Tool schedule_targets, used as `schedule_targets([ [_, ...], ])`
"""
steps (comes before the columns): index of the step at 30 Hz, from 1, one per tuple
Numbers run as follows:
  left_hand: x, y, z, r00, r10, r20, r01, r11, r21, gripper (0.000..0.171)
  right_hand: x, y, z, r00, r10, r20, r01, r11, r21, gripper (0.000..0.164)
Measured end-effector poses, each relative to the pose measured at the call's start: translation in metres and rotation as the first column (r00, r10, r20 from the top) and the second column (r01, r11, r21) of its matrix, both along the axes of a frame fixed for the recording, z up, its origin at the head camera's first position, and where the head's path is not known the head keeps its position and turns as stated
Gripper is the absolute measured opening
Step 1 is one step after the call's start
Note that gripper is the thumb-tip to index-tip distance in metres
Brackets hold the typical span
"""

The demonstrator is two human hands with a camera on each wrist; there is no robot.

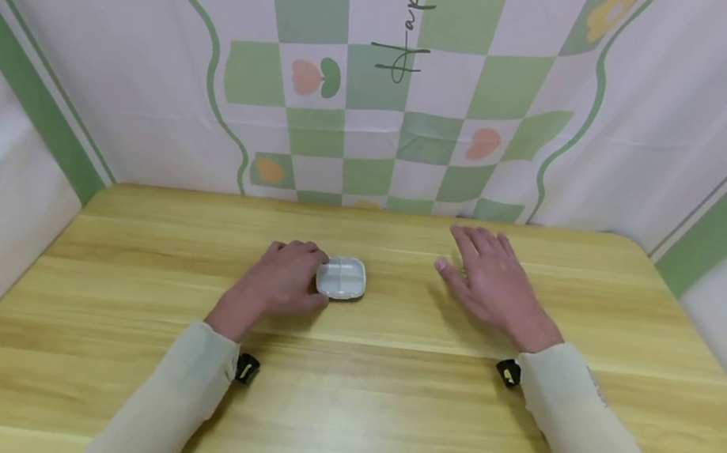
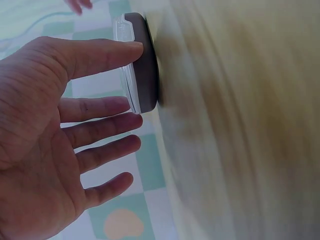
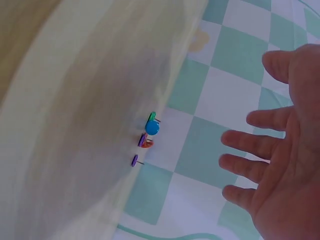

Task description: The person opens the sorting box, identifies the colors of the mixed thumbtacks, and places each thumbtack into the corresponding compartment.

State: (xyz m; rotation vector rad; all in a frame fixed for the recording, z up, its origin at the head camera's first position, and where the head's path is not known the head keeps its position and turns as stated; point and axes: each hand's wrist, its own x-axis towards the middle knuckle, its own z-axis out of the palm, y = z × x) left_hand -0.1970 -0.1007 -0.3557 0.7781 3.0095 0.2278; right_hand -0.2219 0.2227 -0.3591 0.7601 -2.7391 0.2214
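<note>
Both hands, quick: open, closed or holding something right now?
Left hand: closed on the small clear-lidded box, thumb and fingers at its edges.
Right hand: open, holding nothing, near the thumbtacks.

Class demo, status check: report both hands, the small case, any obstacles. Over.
Left hand grips clear-lidded case. Case on table. Right hand free, fingers extended. Possible obstacle: loose thumbtacks beneath right hand.

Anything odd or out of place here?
Loose tacks lie on the table near the right hand, four bunched and one purple slightly apart. Some show exposed pins, so they could prick. The box at the left hand shows no obvious damage.
</note>
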Motion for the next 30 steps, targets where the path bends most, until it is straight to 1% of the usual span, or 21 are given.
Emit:
schedule_targets([
  [5, 0.007, 0.012, 0.000, 0.999, -0.045, -0.009, 0.045, 0.999, -0.017, 0.055, 0.004, -0.004, 0.001, 0.999, 0.017, 0.039, -0.017, 1.000, -0.002, 0.064],
  [7, 0.009, 0.016, 0.000, 0.998, -0.064, -0.019, 0.064, 0.998, -0.021, 0.054, 0.007, -0.007, 0.003, 0.997, 0.019, 0.075, -0.019, 1.000, -0.004, 0.063],
  [12, 0.014, 0.026, -0.001, 0.994, -0.103, -0.037, 0.102, 0.995, -0.020, 0.053, 0.013, -0.015, 0.008, 0.986, 0.032, 0.166, -0.032, 0.999, -0.001, 0.060],
  [16, 0.017, 0.032, -0.003, 0.991, -0.125, -0.047, 0.123, 0.992, -0.028, 0.053, 0.019, -0.022, 0.013, 0.978, 0.070, 0.198, -0.071, 0.997, -0.002, 0.054],
  [22, 0.022, 0.039, -0.002, 0.989, -0.142, -0.040, 0.141, 0.990, -0.030, 0.053, 0.029, -0.035, 0.018, 0.963, 0.164, 0.212, -0.168, 0.986, 0.003, 0.043],
  [26, 0.024, 0.042, -0.002, 0.988, -0.148, -0.038, 0.146, 0.989, -0.039, 0.054, 0.037, -0.045, 0.020, 0.955, 0.219, 0.200, -0.225, 0.974, 0.009, 0.036],
  [30, 0.026, 0.044, -0.002, 0.987, -0.157, -0.033, 0.155, 0.987, -0.043, 0.055, 0.044, -0.053, 0.021, 0.944, 0.278, 0.177, -0.285, 0.958, 0.017, 0.034],
])
